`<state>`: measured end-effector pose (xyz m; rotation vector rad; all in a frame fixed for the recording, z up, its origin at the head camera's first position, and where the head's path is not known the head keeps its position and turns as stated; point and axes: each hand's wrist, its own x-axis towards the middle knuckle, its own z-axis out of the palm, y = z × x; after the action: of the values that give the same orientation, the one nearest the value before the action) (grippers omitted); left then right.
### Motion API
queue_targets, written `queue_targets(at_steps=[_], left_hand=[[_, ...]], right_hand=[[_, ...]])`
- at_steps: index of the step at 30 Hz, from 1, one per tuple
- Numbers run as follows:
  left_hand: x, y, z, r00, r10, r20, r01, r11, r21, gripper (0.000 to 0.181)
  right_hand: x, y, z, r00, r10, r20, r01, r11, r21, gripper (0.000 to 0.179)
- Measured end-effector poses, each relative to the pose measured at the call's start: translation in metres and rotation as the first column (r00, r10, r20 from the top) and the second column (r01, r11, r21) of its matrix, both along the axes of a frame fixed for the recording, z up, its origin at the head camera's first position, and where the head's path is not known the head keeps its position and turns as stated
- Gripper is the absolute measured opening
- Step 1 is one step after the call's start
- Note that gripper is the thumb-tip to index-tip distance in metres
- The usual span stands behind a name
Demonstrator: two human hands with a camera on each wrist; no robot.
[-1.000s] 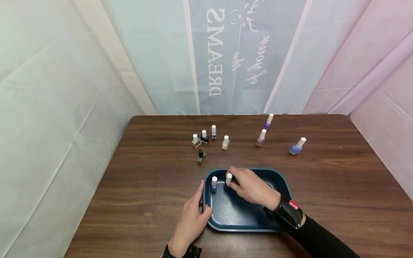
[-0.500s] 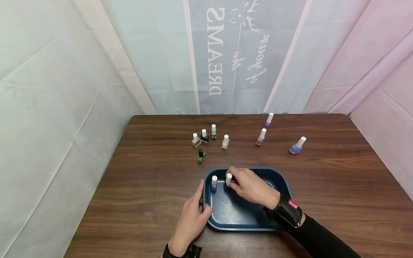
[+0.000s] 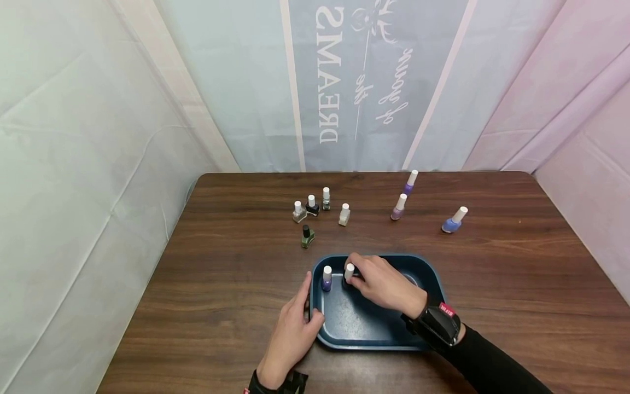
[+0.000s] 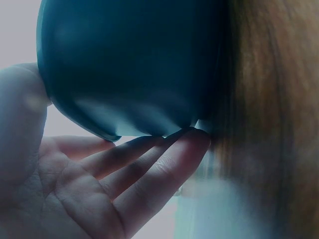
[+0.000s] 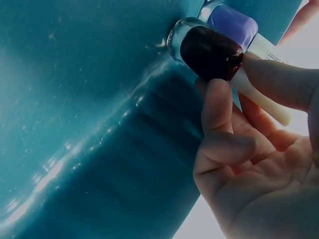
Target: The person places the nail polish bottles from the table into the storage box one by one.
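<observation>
My right hand pinches a nail polish bottle between thumb and fingers, its polish very dark red and its cap white. The bottle is upright near the far left part of the blue tray, its base close to the tray floor. Beside it, in the tray's far left corner, stands a purple nail polish bottle with a white cap. My left hand holds the tray's left side, thumb over the rim and fingers stretched along the outer wall.
Beyond the tray, a green bottle with a black cap stands near several white-capped bottles, among them a pale one. Farther right are a mauve bottle, a purple bottle and a blue bottle. Fabric curtains border the table.
The head view has shifted very slightly, so everything sits a little higher in the frame. Both hands, the tray and the bottles otherwise keep their places.
</observation>
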<state>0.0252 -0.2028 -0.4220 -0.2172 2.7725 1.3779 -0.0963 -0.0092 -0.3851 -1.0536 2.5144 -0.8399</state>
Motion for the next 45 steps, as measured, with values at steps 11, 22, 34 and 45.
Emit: queue_targets(at_steps=[11,22,34,45], left_hand=[[-0.0007,0.0000,0.0004,1.000,-0.004,-0.015,0.004,1.000,0.003,0.075],[-0.0008,0.0004,-0.0007,1.000,-0.002,-0.020,0.002,1.000,0.000,0.076],[-0.0004,0.0000,-0.0007,1.000,-0.003,-0.026,0.003,1.000,-0.008,0.075],[0.0003,0.0003,-0.0018,1.000,0.000,-0.026,-0.001,1.000,-0.015,0.075]], right_hand=[[-0.0009,-0.0003,0.0020,1.000,0.000,0.013,0.000,1.000,0.008,0.012],[0.0004,-0.0001,0.0001,1.000,-0.004,-0.001,0.004,1.000,0.024,0.015],[0.0005,-0.0010,-0.0004,1.000,-0.016,0.017,0.015,0.999,0.042,0.020],[0.0016,-0.0005,-0.0006,1.000,-0.016,0.022,0.015,0.999,0.051,0.021]])
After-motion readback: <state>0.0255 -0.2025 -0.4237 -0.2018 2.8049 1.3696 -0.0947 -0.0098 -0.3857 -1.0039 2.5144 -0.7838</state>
